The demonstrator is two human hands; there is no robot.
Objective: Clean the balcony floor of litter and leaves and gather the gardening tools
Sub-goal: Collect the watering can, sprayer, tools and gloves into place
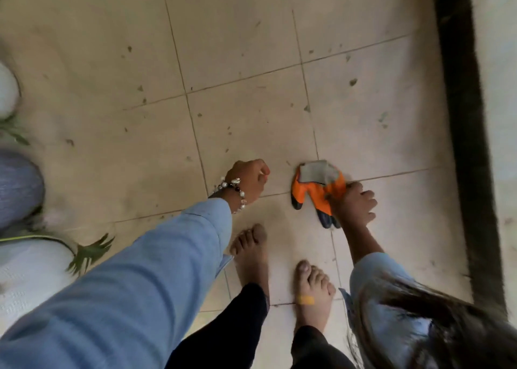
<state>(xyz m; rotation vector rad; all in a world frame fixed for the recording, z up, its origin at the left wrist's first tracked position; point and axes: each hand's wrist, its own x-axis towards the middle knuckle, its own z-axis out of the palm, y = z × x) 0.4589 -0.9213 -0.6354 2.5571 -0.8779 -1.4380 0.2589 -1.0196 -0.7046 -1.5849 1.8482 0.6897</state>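
Orange gardening glove (319, 192) flat on the tiled floor (237, 61), dark fingertips toward the feet, pinched at its near edge by right hand (354, 205); left hand (250, 180) just beside, curled on nothing visible.

The person bends over a beige tiled floor (246, 47) with small bits of leaf litter (353, 82) on it. The right hand (354, 203) grips an orange gardening glove (319, 191) — its grey cuff points away, its dark fingertips point toward the bare feet (249, 254). The left hand (250, 178), with a bead bracelet (233, 191) at the wrist, hangs above the tiles with curled fingers; whether it holds something I cannot tell. White pots (25, 270) with green leaves (89, 249) stand at the left edge — a dark strip (464, 117) runs along the right.
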